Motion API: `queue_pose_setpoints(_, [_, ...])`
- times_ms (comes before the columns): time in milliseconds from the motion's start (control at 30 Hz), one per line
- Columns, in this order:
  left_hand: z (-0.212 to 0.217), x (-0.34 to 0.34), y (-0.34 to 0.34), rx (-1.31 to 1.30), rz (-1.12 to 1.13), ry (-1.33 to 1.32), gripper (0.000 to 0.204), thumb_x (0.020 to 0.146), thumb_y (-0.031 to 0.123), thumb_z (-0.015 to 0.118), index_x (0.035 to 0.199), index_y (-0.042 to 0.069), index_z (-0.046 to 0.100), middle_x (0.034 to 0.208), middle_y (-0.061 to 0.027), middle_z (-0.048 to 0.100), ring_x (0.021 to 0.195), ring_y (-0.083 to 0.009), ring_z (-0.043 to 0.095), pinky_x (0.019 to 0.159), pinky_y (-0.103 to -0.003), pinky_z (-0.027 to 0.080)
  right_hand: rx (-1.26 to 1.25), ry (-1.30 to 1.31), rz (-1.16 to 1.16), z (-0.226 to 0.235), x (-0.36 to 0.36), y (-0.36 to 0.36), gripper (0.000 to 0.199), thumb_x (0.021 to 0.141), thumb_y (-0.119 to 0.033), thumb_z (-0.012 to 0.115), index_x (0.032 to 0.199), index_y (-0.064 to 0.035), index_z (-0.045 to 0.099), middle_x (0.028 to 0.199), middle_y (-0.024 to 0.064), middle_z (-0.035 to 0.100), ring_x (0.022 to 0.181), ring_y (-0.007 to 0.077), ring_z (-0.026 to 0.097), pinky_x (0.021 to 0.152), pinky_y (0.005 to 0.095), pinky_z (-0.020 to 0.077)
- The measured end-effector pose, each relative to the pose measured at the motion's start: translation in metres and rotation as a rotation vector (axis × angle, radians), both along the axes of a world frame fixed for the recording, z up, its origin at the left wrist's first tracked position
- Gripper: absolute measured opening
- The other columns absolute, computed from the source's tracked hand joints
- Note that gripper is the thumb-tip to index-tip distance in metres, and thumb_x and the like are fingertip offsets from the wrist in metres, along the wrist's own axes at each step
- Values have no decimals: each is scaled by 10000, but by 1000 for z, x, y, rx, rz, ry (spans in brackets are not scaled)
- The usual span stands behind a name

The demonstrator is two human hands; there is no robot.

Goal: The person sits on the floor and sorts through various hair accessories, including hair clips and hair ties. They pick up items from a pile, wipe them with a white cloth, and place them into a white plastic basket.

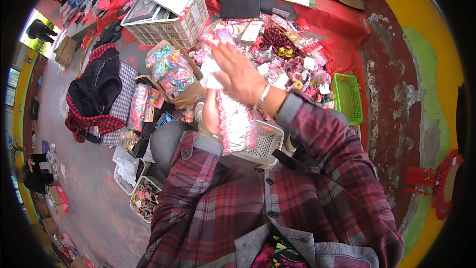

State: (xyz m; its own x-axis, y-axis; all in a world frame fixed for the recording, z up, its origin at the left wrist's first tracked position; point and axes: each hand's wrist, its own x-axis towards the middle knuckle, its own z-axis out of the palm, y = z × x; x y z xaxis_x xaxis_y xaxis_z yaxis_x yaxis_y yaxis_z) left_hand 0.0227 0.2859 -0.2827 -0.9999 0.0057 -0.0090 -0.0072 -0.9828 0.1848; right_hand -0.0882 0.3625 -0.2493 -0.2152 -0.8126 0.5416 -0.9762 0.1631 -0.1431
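In front of my lap, my left hand (211, 114) holds a long white pack edged with pink, ruffled pieces (238, 126). Most of its fingers are hidden behind the pack. My right hand (241, 72), a band at its wrist, is stretched flat over the upper end with its fingers out. Beside its palm shows a crumpled-looking white piece (210, 72), too bright to make out as paper or plastic. A white perforated basket (267, 144) stands below the pack, between my knees.
Ahead, small hair accessories (302, 69) lie heaped on red cloth. A green basket (348, 99) is at the right. To the left stand a cardboard box (191, 94) of colourful packets, a large crate (181, 30), a checked box draped with clothing (111, 99) and a basket of hair ties (145, 198).
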Motion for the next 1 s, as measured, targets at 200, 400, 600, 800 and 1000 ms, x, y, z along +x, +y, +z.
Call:
queue_pose_setpoints(200, [11,0,-31,-150,164,21,575,943,480,319,1364,89,349,1338,-152,432,1198,-292,454,1021,-433,352,300,-208,214,-9,88,54,611,896,-327,476,1393,-37,269,1436,207,251,1347,317,234,1085,446,225])
queue_pose_setpoints(400, [1,-4,11,122,-103,144,551,950,427,322,1371,72,319,1366,-127,397,1227,-269,425,1018,-428,361,-4,-167,-73,10,1,7,572,890,-256,491,1385,-45,298,1414,214,300,1325,349,272,1062,473,251])
queue_pose_setpoints(600, [17,2,-14,-132,216,-116,613,937,511,318,1342,54,363,1294,-168,469,1175,-305,472,1004,-448,373,272,-216,173,-7,72,47,574,901,-283,475,1390,-51,283,1437,225,237,1357,338,201,1094,459,200])
queue_pose_setpoints(800, [3,-65,64,413,1191,552,636,934,508,325,1372,47,308,1350,-156,407,1225,-309,422,1031,-446,338,138,-90,108,9,43,12,569,908,-325,445,1392,-67,290,1449,173,254,1339,290,261,1091,435,212])
queue_pose_setpoints(1000, [21,-3,3,-29,162,-38,640,937,509,306,1377,44,300,1367,-162,385,1236,-310,409,1038,-446,327,40,-276,-37,0,7,20,561,906,-273,446,1379,-14,291,1419,209,289,1341,351,234,1090,449,208])
